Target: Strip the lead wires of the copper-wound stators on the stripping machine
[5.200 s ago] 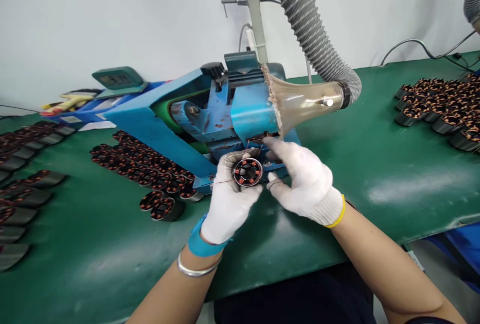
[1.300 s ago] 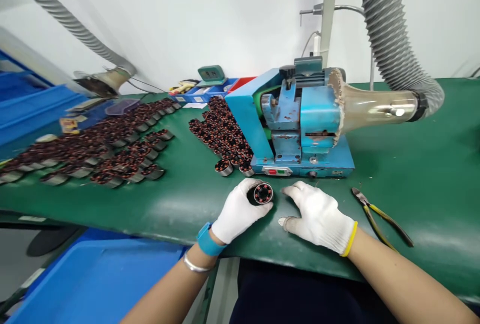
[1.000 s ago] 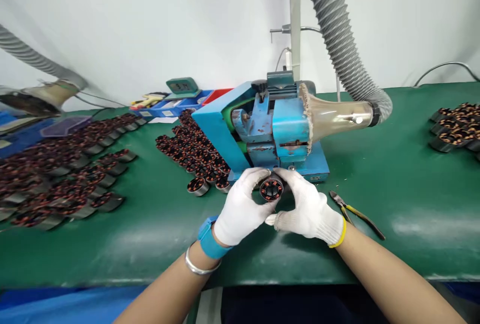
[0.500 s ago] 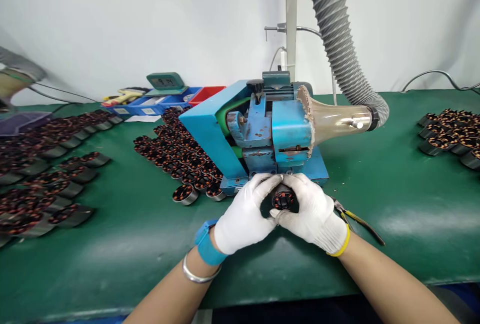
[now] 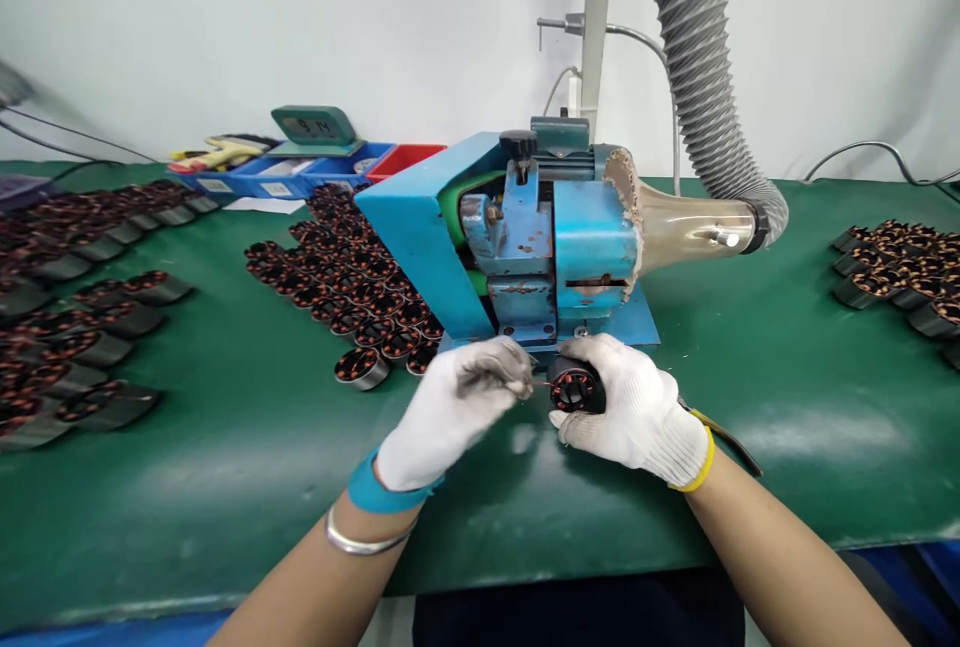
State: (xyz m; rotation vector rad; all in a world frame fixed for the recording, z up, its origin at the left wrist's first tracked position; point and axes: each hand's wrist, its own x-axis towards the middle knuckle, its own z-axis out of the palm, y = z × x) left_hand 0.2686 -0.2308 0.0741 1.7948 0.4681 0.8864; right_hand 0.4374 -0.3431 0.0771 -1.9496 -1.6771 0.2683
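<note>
In my gloved right hand [image 5: 626, 407] is a motor stator [image 5: 576, 389], a dark ring with copper windings, its wound face turned toward me. The thumb lies below it and the fingers wrap over its far side. My gloved left hand [image 5: 480, 387], just to the left, has its fingertips pinched together on a thin copper wire [image 5: 544, 384] that runs from the stator's left side. Both hands are in front of the blue belt machine [image 5: 592, 237]. Yellow-handled pliers [image 5: 727, 439] lie on the table, partly hidden behind my right wrist.
Many stators [image 5: 360, 367] stand left of the machine, with more rows [image 5: 112, 397] farther left and another group [image 5: 866, 289] at right. Blue bins [image 5: 277, 185], a red bin [image 5: 405, 161] and a digital clock [image 5: 313, 127] are behind. A grey hose [image 5: 701, 57] joins the machine's clear funnel.
My left hand has come off the stator, moved left and pinched the wire. My right hand alone holds the stator, which has shifted slightly right. The view has shifted slightly.
</note>
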